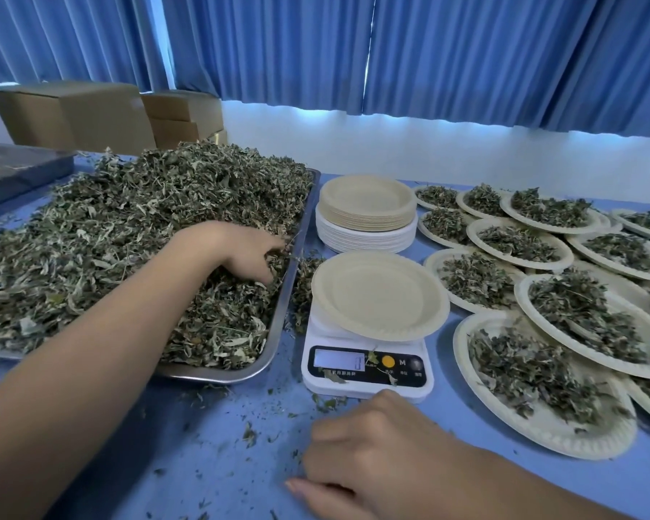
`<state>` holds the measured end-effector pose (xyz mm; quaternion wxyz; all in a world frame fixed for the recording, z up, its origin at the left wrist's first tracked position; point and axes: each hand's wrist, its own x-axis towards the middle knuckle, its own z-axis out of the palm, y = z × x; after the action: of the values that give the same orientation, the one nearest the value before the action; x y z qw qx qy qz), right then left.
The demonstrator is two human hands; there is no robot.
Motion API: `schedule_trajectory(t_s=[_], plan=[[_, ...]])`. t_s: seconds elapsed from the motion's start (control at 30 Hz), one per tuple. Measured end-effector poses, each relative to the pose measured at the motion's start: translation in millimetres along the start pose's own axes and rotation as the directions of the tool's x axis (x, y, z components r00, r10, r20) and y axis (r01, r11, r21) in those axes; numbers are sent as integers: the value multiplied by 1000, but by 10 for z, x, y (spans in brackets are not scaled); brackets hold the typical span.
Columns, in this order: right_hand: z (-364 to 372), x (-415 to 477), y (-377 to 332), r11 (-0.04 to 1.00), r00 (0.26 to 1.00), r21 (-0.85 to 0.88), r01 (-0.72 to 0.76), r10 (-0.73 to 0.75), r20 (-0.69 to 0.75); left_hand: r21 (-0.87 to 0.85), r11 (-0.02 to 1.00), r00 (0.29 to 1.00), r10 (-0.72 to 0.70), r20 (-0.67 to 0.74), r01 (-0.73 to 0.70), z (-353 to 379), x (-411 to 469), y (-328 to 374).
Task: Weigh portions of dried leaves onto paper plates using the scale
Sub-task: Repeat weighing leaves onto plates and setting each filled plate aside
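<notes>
The metal tray point(280, 324) by the left hand point(248, 253) is shining, smooth and silver. The dried leaves point(128, 227) in it are looking rough and crumbly. Past the right hand point(364, 444), the plastic scale point(368, 365) is looking shiny, its paper plate point(379, 294) looking matt.

A single wide-angle head-worn camera looks forward and down, close over the blue-covered table point(203, 444), the white digital kitchen scale point(366, 384) near centre, facing pleated blue fabric curtains point(466, 50) behind.
</notes>
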<state>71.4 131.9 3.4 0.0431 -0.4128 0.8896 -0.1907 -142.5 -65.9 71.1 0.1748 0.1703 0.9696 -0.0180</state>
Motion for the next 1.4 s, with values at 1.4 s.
schedule_trajectory(t_s=[1.4], plan=[[-10, -3, -5, 962, 981, -264, 64, -109, -159, -517, 673, 806, 207, -554, -529, 179, -185, 946]])
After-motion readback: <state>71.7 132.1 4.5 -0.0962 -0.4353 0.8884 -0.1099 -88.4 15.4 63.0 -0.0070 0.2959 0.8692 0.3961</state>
